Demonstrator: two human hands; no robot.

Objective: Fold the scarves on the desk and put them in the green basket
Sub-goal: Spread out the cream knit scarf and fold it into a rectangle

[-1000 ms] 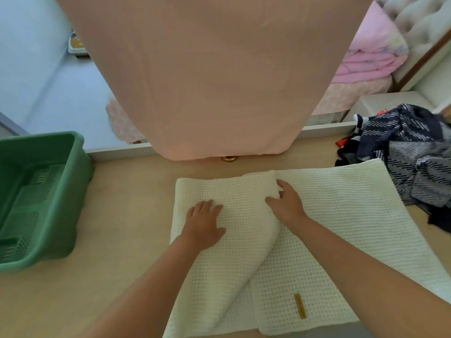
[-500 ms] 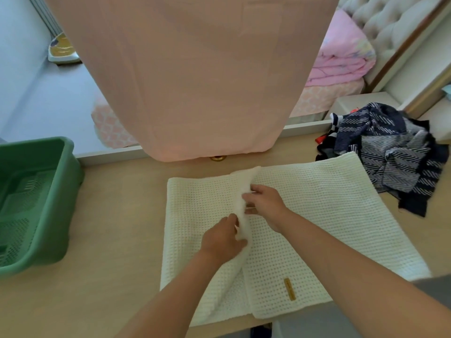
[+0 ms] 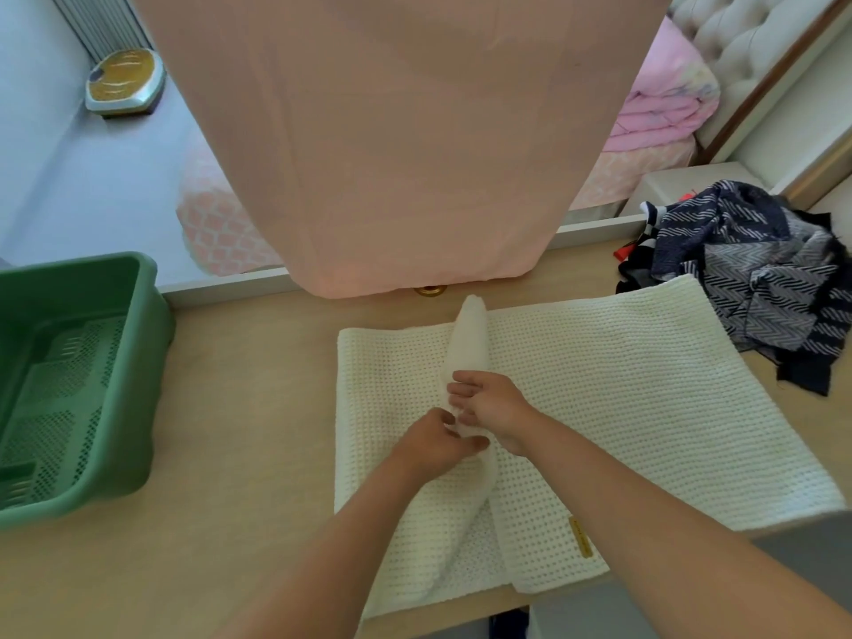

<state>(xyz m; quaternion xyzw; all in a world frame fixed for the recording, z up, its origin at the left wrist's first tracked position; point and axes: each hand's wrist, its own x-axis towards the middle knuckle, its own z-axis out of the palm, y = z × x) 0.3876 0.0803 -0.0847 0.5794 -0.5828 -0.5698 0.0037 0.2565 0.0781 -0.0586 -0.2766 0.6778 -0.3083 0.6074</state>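
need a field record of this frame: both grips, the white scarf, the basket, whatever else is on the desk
left grip: hand pinches the raised fold of the white scarf
right grip: hand holds the same fold, just beyond the left
white scarf: spread on the desk, middle ridge lifted
green basket: on desk at left, no scarf visible inside
dark patterned scarves: heaped at far right, unfolded
pink cloth: hangs behind the desk
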